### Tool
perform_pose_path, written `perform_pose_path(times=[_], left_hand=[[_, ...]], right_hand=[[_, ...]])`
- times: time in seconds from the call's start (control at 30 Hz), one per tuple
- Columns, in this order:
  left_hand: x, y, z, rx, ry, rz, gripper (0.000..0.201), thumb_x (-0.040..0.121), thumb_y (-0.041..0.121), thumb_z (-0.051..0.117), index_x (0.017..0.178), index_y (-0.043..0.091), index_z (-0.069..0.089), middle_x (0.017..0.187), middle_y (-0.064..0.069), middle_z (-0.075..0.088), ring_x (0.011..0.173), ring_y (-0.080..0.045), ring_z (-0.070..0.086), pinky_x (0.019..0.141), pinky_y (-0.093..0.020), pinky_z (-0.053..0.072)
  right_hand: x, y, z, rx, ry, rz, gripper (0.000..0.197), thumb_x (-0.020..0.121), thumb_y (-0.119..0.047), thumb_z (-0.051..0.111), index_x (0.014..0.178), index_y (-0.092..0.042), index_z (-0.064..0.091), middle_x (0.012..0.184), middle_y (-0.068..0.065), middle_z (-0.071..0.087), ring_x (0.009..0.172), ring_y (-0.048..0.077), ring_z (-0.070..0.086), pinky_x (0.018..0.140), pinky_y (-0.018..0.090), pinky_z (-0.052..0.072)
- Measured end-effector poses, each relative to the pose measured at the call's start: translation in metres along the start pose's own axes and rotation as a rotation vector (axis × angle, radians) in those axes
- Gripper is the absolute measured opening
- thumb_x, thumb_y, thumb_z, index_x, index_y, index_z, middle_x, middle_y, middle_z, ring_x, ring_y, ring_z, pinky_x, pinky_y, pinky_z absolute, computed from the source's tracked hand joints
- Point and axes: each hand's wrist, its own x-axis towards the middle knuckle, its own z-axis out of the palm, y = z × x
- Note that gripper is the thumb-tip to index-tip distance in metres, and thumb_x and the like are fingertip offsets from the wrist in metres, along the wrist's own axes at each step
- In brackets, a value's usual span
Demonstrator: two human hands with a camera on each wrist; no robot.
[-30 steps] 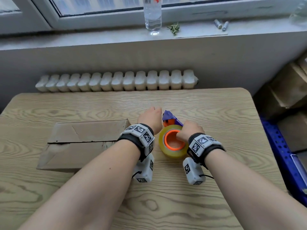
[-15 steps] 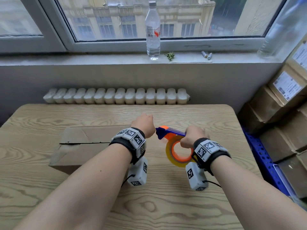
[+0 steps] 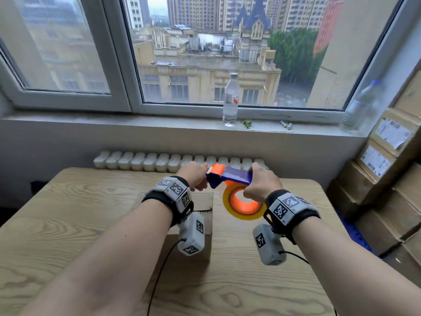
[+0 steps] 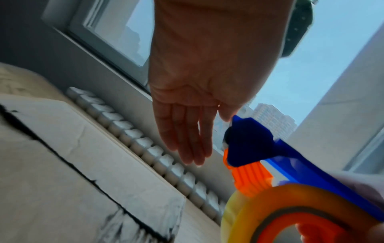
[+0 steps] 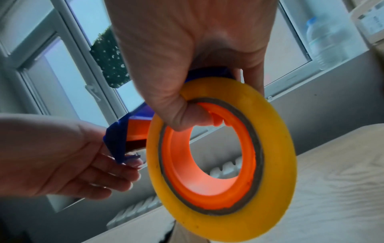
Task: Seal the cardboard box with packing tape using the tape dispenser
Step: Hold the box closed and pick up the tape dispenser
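Observation:
The tape dispenser [image 3: 234,175] has a blue body, an orange core and a yellow tape roll [image 5: 276,148], and it is held in the air above the table. My right hand [image 3: 262,183] grips it from above, thumb hooked inside the orange core. My left hand [image 3: 193,176] is at its front end: the thumb rests on the blue head [image 4: 249,143] and the fingertips touch under the tip. The cardboard box [image 3: 206,215] lies on the table below my left wrist, mostly hidden by the forearm. Its dark top seam [image 4: 83,172] shows in the left wrist view.
The wooden table [image 3: 68,213] stands against a wall with a white radiator [image 3: 148,161]. On the windowsill are a water bottle [image 3: 230,103], two batteries [image 3: 286,124] and a second bottle [image 3: 364,106]. Stacked cardboard cartons [image 3: 387,179] fill the right side.
The dispenser lay on the table a second ago. Both hands have lifted it up and away from me, and the view has tilted up toward the window.

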Motion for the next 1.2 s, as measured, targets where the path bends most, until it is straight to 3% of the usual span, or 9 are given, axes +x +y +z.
perform_pose_path(times=[0.07,0.2,0.4,0.5,0.57,0.7,0.83,0.97,1.2], left_hand=[[-0.01,-0.008,-0.015,-0.223,-0.017,-0.092,0.036,0.098,0.023,0.038,0.07,0.008,0.055,0.067,-0.008,0.067,0.062,-0.019,0.061,0.059,-0.025,0.044],[-0.028,-0.028,-0.043,-0.375,-0.032,-0.126,0.03,0.094,0.023,0.049,0.07,0.009,0.06,0.043,0.002,0.064,0.061,-0.015,0.061,0.061,-0.023,0.047],[-0.042,-0.059,-0.068,-0.569,-0.013,-0.172,0.035,0.1,0.023,0.041,0.071,0.009,0.055,0.039,0.002,0.062,0.063,-0.015,0.059,0.064,-0.025,0.047],[-0.049,-0.072,-0.076,-0.622,-0.016,-0.171,0.03,0.099,0.02,0.044,0.074,0.01,0.057,0.062,-0.003,0.066,0.065,-0.013,0.059,0.065,-0.023,0.048],[-0.05,-0.08,-0.083,-0.653,-0.032,-0.173,0.026,0.098,0.015,0.046,0.077,0.009,0.06,0.071,-0.005,0.065,0.066,-0.012,0.06,0.066,-0.023,0.049],[-0.053,-0.094,-0.094,-0.69,-0.055,-0.199,0.026,0.097,0.008,0.046,0.076,0.007,0.062,0.053,0.001,0.068,0.05,-0.005,0.066,0.061,-0.019,0.053],[-0.057,-0.1,-0.104,-0.724,-0.058,-0.207,0.022,0.097,0.02,0.051,0.082,0.008,0.06,0.072,-0.004,0.065,0.066,-0.011,0.062,0.065,-0.023,0.052],[-0.056,-0.104,-0.113,-0.72,-0.078,-0.237,0.025,0.097,0.01,0.047,0.077,0.008,0.061,0.049,0.001,0.066,0.05,-0.006,0.064,0.054,-0.019,0.055],[-0.055,-0.099,-0.119,-0.701,-0.073,-0.238,0.028,0.098,0.011,0.047,0.071,0.007,0.057,0.038,0.002,0.06,0.033,-0.004,0.058,0.046,-0.017,0.052]], right_hand=[[-0.007,-0.018,0.001,-0.006,0.015,-0.025,0.033,0.07,-0.009,0.057,0.101,-0.015,0.048,0.092,0.005,0.057,0.087,0.025,0.053,0.072,0.03,0.046],[-0.021,-0.049,0.007,-0.009,0.009,-0.052,0.032,0.071,-0.008,0.056,0.101,-0.014,0.048,0.09,0.004,0.056,0.088,0.026,0.054,0.071,0.03,0.045],[-0.034,-0.084,0.016,0.004,-0.006,-0.067,0.037,0.069,-0.009,0.058,0.104,-0.016,0.048,0.093,0.004,0.059,0.088,0.025,0.055,0.066,0.028,0.041],[-0.04,-0.097,0.019,0.004,-0.011,-0.076,0.036,0.07,-0.009,0.059,0.104,-0.015,0.048,0.081,0.0,0.052,0.086,0.024,0.052,0.063,0.027,0.04],[-0.042,-0.104,0.021,0.0,-0.018,-0.082,0.037,0.07,-0.009,0.061,0.104,-0.015,0.048,0.082,0.0,0.053,0.084,0.023,0.05,0.061,0.027,0.039],[-0.044,-0.118,0.024,-0.018,-0.019,-0.102,0.043,0.068,-0.012,0.064,0.108,-0.016,0.049,0.091,0.002,0.057,0.082,0.022,0.048,0.066,0.027,0.037],[-0.045,-0.132,0.024,-0.034,-0.031,-0.136,0.046,0.069,-0.012,0.065,0.111,-0.017,0.048,0.092,0.003,0.057,0.084,0.024,0.052,0.067,0.027,0.039],[-0.046,-0.141,0.02,-0.02,-0.034,-0.137,0.043,0.069,-0.01,0.065,0.108,-0.016,0.047,0.09,0.003,0.055,0.082,0.024,0.051,0.067,0.026,0.038],[-0.046,-0.15,0.015,-0.024,-0.024,-0.142,0.043,0.07,-0.011,0.065,0.108,-0.018,0.047,0.085,-0.001,0.054,0.077,0.023,0.05,0.049,0.021,0.03]])
